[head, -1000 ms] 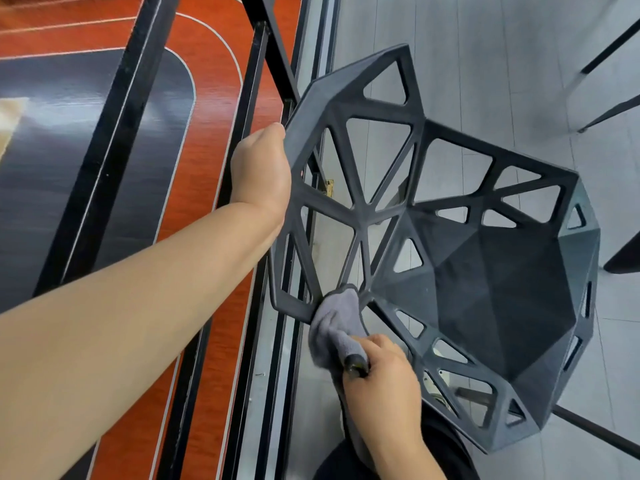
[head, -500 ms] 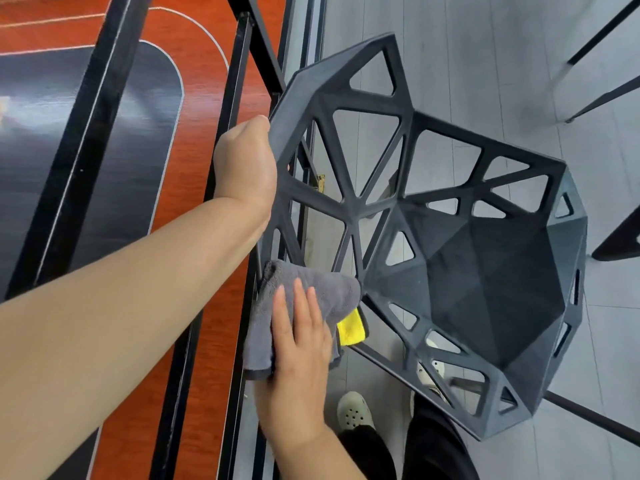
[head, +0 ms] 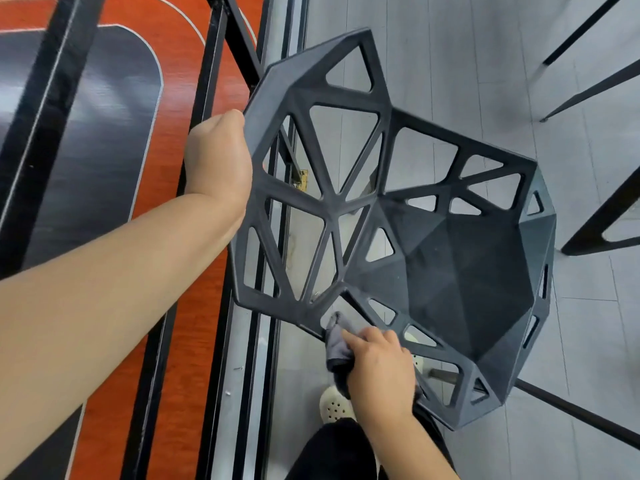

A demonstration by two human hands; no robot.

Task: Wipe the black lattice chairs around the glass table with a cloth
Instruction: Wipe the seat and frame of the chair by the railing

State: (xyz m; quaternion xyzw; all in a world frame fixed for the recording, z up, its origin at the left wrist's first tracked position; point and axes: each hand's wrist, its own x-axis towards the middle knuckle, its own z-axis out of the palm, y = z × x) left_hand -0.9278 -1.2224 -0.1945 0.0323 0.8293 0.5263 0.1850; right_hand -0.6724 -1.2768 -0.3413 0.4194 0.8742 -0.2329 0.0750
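Observation:
A black lattice chair (head: pixel 446 258) with triangular openings fills the middle of the head view, its backrest toward the left. My left hand (head: pixel 216 161) grips the backrest's outer edge. My right hand (head: pixel 379 372) holds a bunched grey cloth (head: pixel 337 344) against the chair's near rim, where the backrest meets the armrest. Part of the cloth is hidden under my fingers and hangs below the rim.
A black metal railing (head: pixel 207 133) runs along the left, with a red and dark floor (head: pixel 145 98) far below it. Grey floor tiles (head: pixel 467 81) lie under the chair. Thin black legs (head: pixel 588 88) of other furniture stand at the upper right. My white shoe (head: pixel 334 405) is below the chair.
My right hand has moved right from the backrest's lower left corner to the near rim, and the cloth has gone from spread flat to bunched. The left hand keeps its grip.

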